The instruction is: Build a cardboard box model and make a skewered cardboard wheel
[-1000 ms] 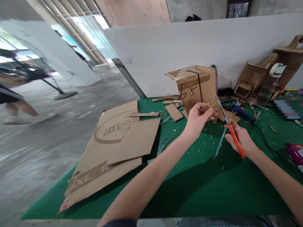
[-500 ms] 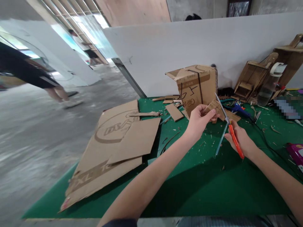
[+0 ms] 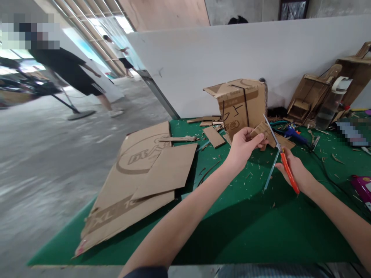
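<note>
My left hand [image 3: 243, 146] pinches a small piece of cardboard [image 3: 260, 130] between thumb and fingers, in front of a folded cardboard box [image 3: 240, 108]. In my right hand [image 3: 295, 170] are scissors with orange-red handles [image 3: 289, 172]; their blades point up and away, beside the right edge of the small piece. Whether the blades touch it I cannot tell. A translucent bluish strip [image 3: 271, 173] lies on the green table just left of my right hand. More cardboard [image 3: 284, 141] lies behind the blades.
Large flat cardboard sheets [image 3: 139, 162] cover the table's left part. Cardboard scraps [image 3: 213, 137] lie near the box. A blue tool [image 3: 295, 135] with a cable, a clear bottle [image 3: 332, 102] and a phone [image 3: 352, 132] are at the right. Two people [image 3: 72, 73] are beyond the table.
The two people in the background have shifted to the right in the picture. My hands, the scissors and the small cardboard piece look almost unchanged.
</note>
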Available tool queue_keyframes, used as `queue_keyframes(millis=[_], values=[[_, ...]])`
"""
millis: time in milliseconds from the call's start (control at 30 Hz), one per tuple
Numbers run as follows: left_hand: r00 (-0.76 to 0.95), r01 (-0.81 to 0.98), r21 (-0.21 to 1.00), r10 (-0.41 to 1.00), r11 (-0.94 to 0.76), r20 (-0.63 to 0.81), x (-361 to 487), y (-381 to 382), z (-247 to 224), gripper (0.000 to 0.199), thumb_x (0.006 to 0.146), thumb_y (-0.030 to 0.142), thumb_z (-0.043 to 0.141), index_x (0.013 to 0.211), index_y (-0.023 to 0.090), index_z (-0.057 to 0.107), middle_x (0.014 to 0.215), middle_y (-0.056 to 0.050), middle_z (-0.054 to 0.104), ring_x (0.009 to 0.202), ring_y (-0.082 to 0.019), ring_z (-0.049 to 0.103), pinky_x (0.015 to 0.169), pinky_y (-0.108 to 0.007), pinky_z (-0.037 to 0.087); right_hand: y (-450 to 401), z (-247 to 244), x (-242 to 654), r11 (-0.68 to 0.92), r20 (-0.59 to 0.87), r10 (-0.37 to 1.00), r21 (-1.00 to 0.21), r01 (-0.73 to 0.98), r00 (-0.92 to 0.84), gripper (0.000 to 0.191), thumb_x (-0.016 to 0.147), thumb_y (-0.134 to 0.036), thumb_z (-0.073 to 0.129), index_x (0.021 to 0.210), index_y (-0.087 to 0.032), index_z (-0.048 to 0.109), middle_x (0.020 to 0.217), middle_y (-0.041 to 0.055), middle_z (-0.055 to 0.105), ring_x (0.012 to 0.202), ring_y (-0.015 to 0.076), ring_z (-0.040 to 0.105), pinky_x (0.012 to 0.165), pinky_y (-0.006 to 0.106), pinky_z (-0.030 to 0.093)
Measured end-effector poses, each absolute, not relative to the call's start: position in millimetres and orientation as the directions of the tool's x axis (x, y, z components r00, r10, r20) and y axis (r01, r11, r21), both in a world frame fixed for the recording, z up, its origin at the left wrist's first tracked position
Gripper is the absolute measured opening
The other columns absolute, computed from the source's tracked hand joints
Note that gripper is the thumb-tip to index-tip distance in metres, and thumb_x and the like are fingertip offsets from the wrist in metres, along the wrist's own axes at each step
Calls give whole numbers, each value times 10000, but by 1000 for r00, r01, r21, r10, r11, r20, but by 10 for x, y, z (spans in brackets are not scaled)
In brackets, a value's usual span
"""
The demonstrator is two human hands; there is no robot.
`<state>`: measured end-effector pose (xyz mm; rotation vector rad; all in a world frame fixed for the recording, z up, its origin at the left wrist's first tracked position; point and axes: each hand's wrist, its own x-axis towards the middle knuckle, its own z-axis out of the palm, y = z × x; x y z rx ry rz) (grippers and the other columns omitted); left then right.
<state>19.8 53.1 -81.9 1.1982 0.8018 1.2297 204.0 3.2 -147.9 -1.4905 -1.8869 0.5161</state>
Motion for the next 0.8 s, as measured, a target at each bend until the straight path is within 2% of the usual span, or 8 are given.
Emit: queue_keyframes(millis=[167,267,400,533,633,800], values=[[239,-215,973,961,-86,137,153,572,-801,270,739,300,760,801,144,548,781,-28,689,734,-128,700,648,-225,499,40,-1506,2072,265,246,960,-654,709,-132,517,895,-502,493,1264,-146,427,968,162,684,779,265,685,673,353,511],[272,-169,980,951,-104,148,126,584,-781,230,761,275,741,816,141,562,761,-31,695,712,-118,694,636,-219,498,36,-1512,2097,356,307,931,-635,686,-199,462,895,-484,489,1215,-153,444,881,104,652,678,223,633,635,343,493],[314,-129,987,941,-91,128,108,581,-748,199,768,235,730,846,138,575,762,-42,709,714,-125,699,626,-223,500,29,-1484,2106,456,371,889,-654,604,-270,381,913,-451,465,1179,-178,451,911,82,610,711,208,606,670,346,492],[321,-74,993,940,-96,115,76,590,-723,169,781,214,712,860,132,588,760,-47,714,726,-139,710,621,-225,498,16,-1418,2109,330,247,944,-662,673,-221,496,913,-479,472,1263,-133,413,796,49,595,661,207,589,648,333,472],[338,-19,993,934,-115,115,41,605,-707,144,799,216,695,871,127,608,745,-53,717,726,-141,708,627,-229,496,8,-1381,2133,266,191,963,-615,742,-187,565,890,-517,495,1290,-126,415,830,73,618,709,226,608,668,335,473],[357,17,994,929,-108,95,14,612,-676,109,803,206,685,846,131,618,733,-58,717,682,-122,681,617,-228,489,27,-1403,2188,243,167,970,-581,777,-178,576,897,-500,467,1339,-140,387,898,107,651,805,257,637,743,367,488]])
